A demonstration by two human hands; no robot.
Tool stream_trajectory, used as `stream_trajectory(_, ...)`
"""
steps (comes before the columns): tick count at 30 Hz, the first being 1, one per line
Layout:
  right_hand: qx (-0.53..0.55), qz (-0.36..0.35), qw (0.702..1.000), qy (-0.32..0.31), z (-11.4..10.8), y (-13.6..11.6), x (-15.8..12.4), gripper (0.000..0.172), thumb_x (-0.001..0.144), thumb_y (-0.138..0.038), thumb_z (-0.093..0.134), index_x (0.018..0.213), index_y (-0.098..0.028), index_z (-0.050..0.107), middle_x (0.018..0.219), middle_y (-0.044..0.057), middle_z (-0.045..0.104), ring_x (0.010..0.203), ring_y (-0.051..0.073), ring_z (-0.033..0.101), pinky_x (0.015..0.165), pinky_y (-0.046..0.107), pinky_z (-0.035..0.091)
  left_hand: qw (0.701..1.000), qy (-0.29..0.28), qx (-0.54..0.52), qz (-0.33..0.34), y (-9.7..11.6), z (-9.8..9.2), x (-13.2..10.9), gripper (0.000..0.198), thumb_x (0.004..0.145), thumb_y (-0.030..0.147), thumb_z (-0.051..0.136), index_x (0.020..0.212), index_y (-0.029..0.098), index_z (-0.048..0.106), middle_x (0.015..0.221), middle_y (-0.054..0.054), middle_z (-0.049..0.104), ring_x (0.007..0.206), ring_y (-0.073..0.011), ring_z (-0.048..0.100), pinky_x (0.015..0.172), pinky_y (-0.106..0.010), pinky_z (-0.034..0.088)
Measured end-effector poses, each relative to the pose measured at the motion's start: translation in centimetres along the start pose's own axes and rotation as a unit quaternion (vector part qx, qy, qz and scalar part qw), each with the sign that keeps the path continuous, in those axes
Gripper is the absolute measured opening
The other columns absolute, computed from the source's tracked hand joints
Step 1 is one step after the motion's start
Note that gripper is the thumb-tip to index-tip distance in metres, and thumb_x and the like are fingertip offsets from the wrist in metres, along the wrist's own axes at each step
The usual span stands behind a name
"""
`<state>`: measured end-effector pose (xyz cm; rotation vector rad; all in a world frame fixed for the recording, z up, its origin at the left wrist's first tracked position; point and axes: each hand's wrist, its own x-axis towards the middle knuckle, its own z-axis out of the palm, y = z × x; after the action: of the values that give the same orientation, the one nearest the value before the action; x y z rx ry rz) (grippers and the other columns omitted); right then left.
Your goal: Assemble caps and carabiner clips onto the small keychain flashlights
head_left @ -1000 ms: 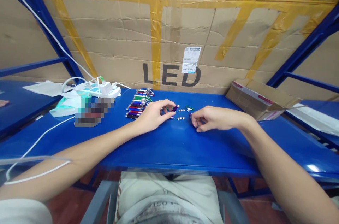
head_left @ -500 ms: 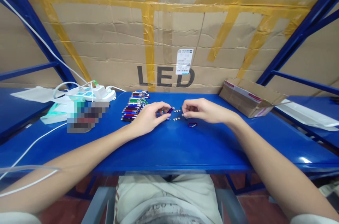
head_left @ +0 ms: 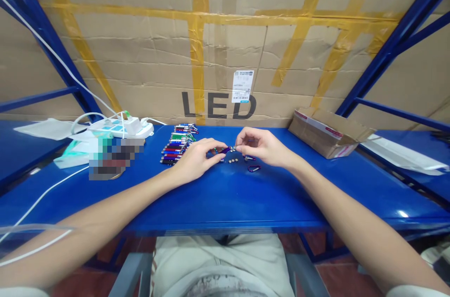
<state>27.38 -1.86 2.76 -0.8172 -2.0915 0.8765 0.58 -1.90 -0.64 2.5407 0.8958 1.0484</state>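
Note:
My left hand (head_left: 197, 159) rests on the blue table (head_left: 225, 194) with its fingers pinched round a small purple flashlight (head_left: 225, 150). My right hand (head_left: 262, 144) is lifted just to its right, thumb and forefinger pinched at the flashlight's open end on something too small to name. Several small silver button cells (head_left: 232, 160) lie on the table under the hands. A purple carabiner clip (head_left: 253, 168) lies just below my right hand. A row of coloured keychain flashlights (head_left: 177, 143) is stacked left of my left hand.
A white power strip (head_left: 123, 126) with a white cable sits at the back left beside white paper. An open cardboard box (head_left: 328, 134) stands at the back right. A large taped "LED" carton (head_left: 218, 53) forms the back wall. Blue rack posts stand on both sides.
My right hand has moved left and up from the table to the end of the purple flashlight. My left hand has stayed on the flashlight. The purple clip now lies uncovered.

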Motion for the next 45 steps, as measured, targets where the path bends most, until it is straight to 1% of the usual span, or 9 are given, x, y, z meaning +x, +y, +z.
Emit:
stream_trajectory(2, -0.004, -0.002, 1.0, -0.007, 0.0, 0.0, -0.1, 0.029, 0.095, -0.047, 0.077, 0.094, -0.02, 0.067, 0.084, 0.001, 0.069, 0.073, 0.016, 0.06, 0.069, 0.03, 0.051, 1.0, -0.002, 0.002, 0.003, 0.1, 0.0, 0.0, 0.024, 0.105, 0.035, 0.067, 0.123, 0.023, 0.077, 0.115, -0.008, 0.08, 0.106, -0.0257, 0.072, 0.098, -0.04, 0.055)
stream_trajectory(7, -0.037, -0.007, 0.999, 0.005, 0.2, -0.2, -0.1, 0.027, 0.099, -0.046, 0.073, 0.099, -0.02, 0.068, 0.088, 0.002, 0.071, 0.076, 0.017, 0.062, 0.071, 0.03, 0.052, 1.0, 0.001, -0.001, 0.014, 0.2, 0.0, 0.0, 0.024, 0.106, 0.034, 0.067, 0.125, 0.023, 0.078, 0.113, -0.007, 0.079, 0.104, -0.0241, 0.072, 0.097, -0.038, 0.055)
stream_trajectory(15, -0.089, -0.016, 0.996, -0.007, 0.4, -0.5, -0.2, 0.027, 0.102, -0.046, 0.068, 0.099, -0.02, 0.066, 0.087, 0.002, 0.07, 0.076, 0.017, 0.062, 0.072, 0.03, 0.051, 1.0, -0.003, -0.013, 0.016, 0.1, 0.1, -0.1, 0.023, 0.105, 0.031, 0.069, 0.125, 0.023, 0.078, 0.11, -0.005, 0.077, 0.096, -0.0205, 0.072, 0.091, -0.033, 0.055)
stream_trajectory(21, -0.113, -0.02, 0.993, -0.008, 0.5, -0.4, -0.2, 0.026, 0.104, -0.046, 0.066, 0.1, -0.02, 0.066, 0.09, 0.003, 0.072, 0.077, 0.018, 0.063, 0.074, 0.03, 0.051, 1.0, 0.003, -0.004, 0.026, -0.1, 0.1, -0.1, 0.023, 0.105, 0.031, 0.069, 0.125, 0.022, 0.077, 0.106, -0.005, 0.076, 0.093, -0.02, 0.071, 0.087, -0.032, 0.055)
stream_trajectory(25, -0.13, -0.023, 0.991, -0.017, 0.3, -0.2, -0.2, 0.025, 0.105, -0.044, 0.063, 0.101, -0.021, 0.068, 0.09, 0.003, 0.072, 0.078, 0.018, 0.063, 0.074, 0.031, 0.05, 0.999, 0.002, 0.013, 0.041, -0.3, 0.0, -0.1, 0.024, 0.107, 0.032, 0.068, 0.126, 0.022, 0.077, 0.107, -0.006, 0.076, 0.096, -0.0214, 0.073, 0.09, -0.034, 0.056)
stream_trajectory(31, -0.107, -0.011, 0.994, -0.008, 0.5, 0.2, -0.2, 0.026, 0.105, -0.045, 0.065, 0.1, -0.02, 0.069, 0.089, 0.002, 0.072, 0.077, 0.018, 0.062, 0.074, 0.03, 0.049, 0.998, 0.018, 0.027, 0.061, -0.3, 0.1, 0.0, 0.024, 0.11, 0.035, 0.062, 0.117, 0.019, 0.079, 0.107, -0.008, 0.076, 0.097, -0.0221, 0.073, 0.09, -0.035, 0.058)
stream_trajectory(37, -0.082, 0.0, 0.997, 0.013, 1.1, 0.3, 0.0, 0.027, 0.103, -0.046, 0.067, 0.098, -0.02, 0.068, 0.088, 0.002, 0.07, 0.077, 0.017, 0.06, 0.071, 0.03, 0.047, 0.998, 0.032, 0.011, 0.054, -0.1, 0.1, 0.0, 0.016, 0.107, 0.031, 0.069, 0.114, 0.018, 0.076, 0.101, -0.005, 0.073, 0.092, -0.0195, 0.07, 0.086, -0.033, 0.055)
stream_trajectory(45, -0.041, 0.021, 0.999, 0.024, 1.7, 0.6, 0.0, 0.03, 0.1, -0.05, 0.07, 0.097, -0.02, 0.068, 0.083, 0.001, 0.067, 0.071, 0.016, 0.056, 0.067, 0.03, 0.045, 0.998, 0.04, 0.005, 0.054, -0.1, 0.0, -0.1, 0.012, 0.105, 0.028, 0.071, 0.111, 0.018, 0.074, 0.097, -0.003, 0.069, 0.088, -0.018, 0.066, 0.083, -0.031, 0.053)
